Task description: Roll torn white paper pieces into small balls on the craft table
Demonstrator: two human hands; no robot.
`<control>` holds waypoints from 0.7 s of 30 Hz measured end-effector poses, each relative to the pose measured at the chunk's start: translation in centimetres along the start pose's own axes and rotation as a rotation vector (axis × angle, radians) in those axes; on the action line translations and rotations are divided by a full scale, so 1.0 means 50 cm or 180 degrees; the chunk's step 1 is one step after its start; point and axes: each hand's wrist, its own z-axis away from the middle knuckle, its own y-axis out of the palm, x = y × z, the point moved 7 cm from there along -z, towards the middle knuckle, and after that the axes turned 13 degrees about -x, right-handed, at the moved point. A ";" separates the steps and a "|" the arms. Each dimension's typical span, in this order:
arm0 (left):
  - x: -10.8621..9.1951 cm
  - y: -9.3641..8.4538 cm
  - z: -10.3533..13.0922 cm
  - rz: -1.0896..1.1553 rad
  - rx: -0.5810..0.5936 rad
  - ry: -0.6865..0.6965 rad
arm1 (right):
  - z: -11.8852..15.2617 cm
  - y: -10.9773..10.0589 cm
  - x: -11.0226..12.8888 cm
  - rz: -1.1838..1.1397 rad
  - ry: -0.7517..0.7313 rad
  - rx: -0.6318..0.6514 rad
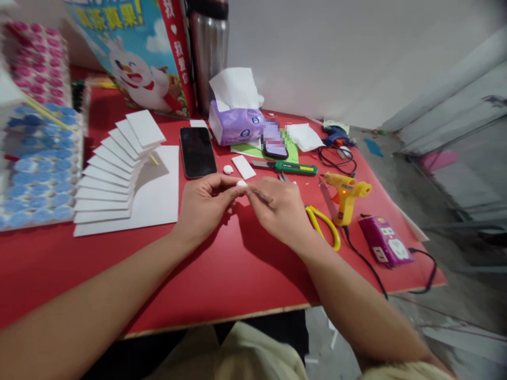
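Between the thumb and fingertips of my left hand (202, 206) is a small rounded white piece (241, 183). My right hand (279, 208) is closed close against it, its fingertips meeting the piece; a thin greyish thing shows among its fingers, too small to name. Just beyond the hands lie another small white round piece (228, 169) and a white rectangular block (243, 167). A green utility knife (295, 168) rests past my right hand. Yellow-handled scissors (322, 227) lie beside my right wrist, partly hidden.
On the left, white boards fan out like a curved stair (106, 174) on a white base (158, 211). A phone (198, 153), a purple tissue pack (233, 124) and a steel bottle (209, 58) stand behind. Rightward are a yellow glue gun (345, 198) and a purple power box (386, 240) with cords.
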 end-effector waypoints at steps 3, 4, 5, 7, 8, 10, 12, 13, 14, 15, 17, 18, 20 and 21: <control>-0.008 -0.004 -0.001 -0.0043 0.0004 0.0104 | -0.004 -0.004 -0.008 -0.0338 0.0061 0.0109; -0.011 -0.006 -0.002 -0.0084 -0.0016 0.0144 | -0.005 -0.004 -0.011 -0.0384 0.0067 0.0152; -0.015 -0.008 -0.003 -0.0132 -0.0034 0.0178 | -0.006 -0.005 -0.012 -0.0406 0.0045 0.0192; -0.020 -0.009 -0.005 -0.0209 -0.0003 0.0217 | -0.007 -0.005 -0.014 -0.0434 -0.0040 0.0265; -0.022 -0.008 -0.006 -0.0226 0.0052 0.0228 | -0.008 -0.005 -0.015 -0.0462 -0.0072 0.0314; -0.023 -0.005 -0.009 -0.0239 0.0207 0.0248 | -0.008 -0.003 -0.017 -0.0531 -0.0119 0.0421; -0.022 -0.001 -0.012 -0.0195 0.0367 0.0231 | -0.008 -0.002 -0.018 -0.0557 -0.0181 0.0504; -0.020 0.000 -0.013 -0.0156 0.0430 0.0201 | -0.009 -0.002 -0.017 -0.0549 -0.0228 0.0524; -0.018 0.002 -0.015 -0.0106 0.0488 0.0159 | -0.009 -0.003 -0.016 -0.0527 -0.0277 0.0526; -0.015 0.004 -0.015 -0.0057 0.0554 0.0101 | -0.009 -0.004 -0.015 -0.0502 -0.0317 0.0524; -0.007 0.007 -0.015 -0.0012 0.0651 -0.0022 | -0.009 -0.004 -0.014 -0.0491 -0.0329 0.0508; -0.004 0.007 -0.015 -0.0016 0.0667 -0.0054 | -0.008 -0.003 -0.014 -0.0502 -0.0290 0.0493; -0.003 0.006 -0.015 -0.0075 0.0596 0.0040 | -0.007 0.001 -0.016 -0.0518 -0.0146 0.0455; -0.006 0.003 -0.015 -0.0111 0.0511 0.0147 | -0.006 0.003 -0.018 -0.0505 -0.0075 0.0426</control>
